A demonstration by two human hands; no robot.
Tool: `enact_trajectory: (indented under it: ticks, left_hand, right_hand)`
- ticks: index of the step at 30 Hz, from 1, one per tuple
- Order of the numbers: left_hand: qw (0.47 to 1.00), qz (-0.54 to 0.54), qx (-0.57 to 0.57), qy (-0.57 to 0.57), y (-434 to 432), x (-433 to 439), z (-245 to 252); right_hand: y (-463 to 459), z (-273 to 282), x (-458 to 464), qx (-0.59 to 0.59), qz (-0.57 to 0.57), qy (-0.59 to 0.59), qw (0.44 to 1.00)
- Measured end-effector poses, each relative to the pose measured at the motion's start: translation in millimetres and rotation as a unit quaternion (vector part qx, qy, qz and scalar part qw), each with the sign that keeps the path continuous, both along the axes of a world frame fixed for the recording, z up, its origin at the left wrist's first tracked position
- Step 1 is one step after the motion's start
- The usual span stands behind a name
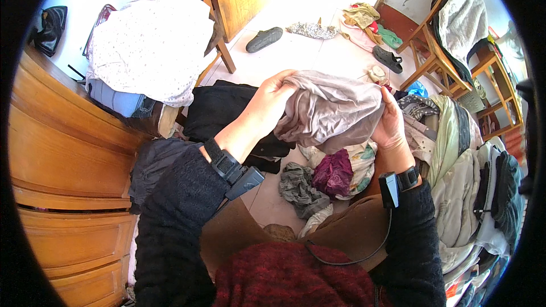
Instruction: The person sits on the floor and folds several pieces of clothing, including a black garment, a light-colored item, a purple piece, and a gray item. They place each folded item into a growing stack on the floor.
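Note:
A crumpled, pale grey-mauve cloth (330, 108) is stretched between my two hands above the floor. My left hand (277, 94) grips its left upper edge with the thumb on top. At the opposite end, my right hand (390, 121) pinches the fabric between thumb and fingers. Below the cloth lie a crumpled dark grey cloth (302, 189), a purple cloth (335, 172) and a white patterned cloth (362, 166). Black clothing (222, 111) is spread on the floor beyond my left forearm. The cloth's exact kind cannot be made out.
A wooden cabinet (72, 149) stands at left, near a heap under a white dotted cloth (149, 47). Piled clothes (456, 187) fill the right side. Farther off are black clogs (264, 39), scattered garments (362, 17) and a wooden chair (435, 51) draped with a fleecy cover (463, 21).

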State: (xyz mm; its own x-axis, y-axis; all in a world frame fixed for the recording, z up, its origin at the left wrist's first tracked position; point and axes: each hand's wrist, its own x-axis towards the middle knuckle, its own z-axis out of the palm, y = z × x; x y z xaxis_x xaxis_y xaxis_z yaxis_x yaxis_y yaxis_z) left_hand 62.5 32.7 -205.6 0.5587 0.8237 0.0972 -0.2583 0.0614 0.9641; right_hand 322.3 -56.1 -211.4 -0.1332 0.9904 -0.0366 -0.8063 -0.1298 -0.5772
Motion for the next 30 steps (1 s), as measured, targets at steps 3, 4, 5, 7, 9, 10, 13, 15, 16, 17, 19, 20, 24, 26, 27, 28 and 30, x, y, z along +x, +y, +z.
enact_trajectory:
  ticks: [3,4,5,7,9,10,13,15,16,17,19,20,24,26,27,28,30]
  left_hand:
    - [0.99,-0.054,-0.089,-0.094,-2,2,1]
    - [0.991,-0.051,-0.088,-0.082,-3,3,1]
    - [0.992,-0.054,-0.086,-0.072,-4,3,0]
    - [0.995,-0.051,-0.072,-0.041,-5,4,-1]
    - [0.998,-0.041,-0.047,-0.001,-4,3,-2]
    - [0.999,-0.035,-0.013,0.01,-3,4,-2]
    - [0.972,0.014,0.136,0.19,0,4,-1]
    - [0.967,0.029,0.177,0.18,1,4,1]
    - [0.959,0.033,0.194,0.203,1,3,3]
    - [0.95,0.038,0.21,0.229,1,2,4]
    - [0.948,0.044,0.209,0.235,0,0,8]
    - [0.947,0.046,0.219,0.233,0,-1,10]
    - [0.93,0.09,0.288,0.209,4,-5,17]
    - [0.94,0.035,0.266,0.212,4,-5,19]
    - [0.943,0.005,0.246,0.224,3,-4,20]
    - [0.951,-0.037,0.219,0.214,2,-5,21]
    - [0.96,-0.046,0.192,0.198,-2,-4,21]
  right_hand:
    - [1,-4,-6,-0.008,0.025,-0.006,1.0]
    - [1,-7,-8,-0.015,0.042,-0.014,0.999]
    - [0,-9,-10,-0.023,0.052,-0.027,0.998]
    - [-5,-13,-12,-0.029,0.073,-0.052,0.996]
    - [-9,-15,-14,0.061,0.115,-0.124,0.984]
    - [-10,-15,-14,0.054,0.134,-0.137,0.98]
    - [-8,-13,-14,0.038,0.084,-0.143,0.985]
    - [-4,-11,-14,-0.018,0.062,-0.076,0.995]
    - [-2,-9,-13,0.009,0.066,-0.045,0.997]
    - [0,-8,-13,0.033,0.069,-0.018,0.997]
    - [2,-6,-13,-0.002,0.004,-0.024,1.0]
    - [2,-5,-14,-0.031,-0.037,-0.032,0.998]
    - [2,-1,-13,-0.047,-0.018,-0.025,0.998]
    - [3,-1,-13,-0.045,-0.002,-0.031,0.998]
    - [4,-3,-13,-0.035,0.015,-0.029,0.999]
    - [4,-4,-12,-0.04,0.013,-0.048,0.998]
    - [7,-10,-12,-0.09,-0.049,-0.21,0.972]
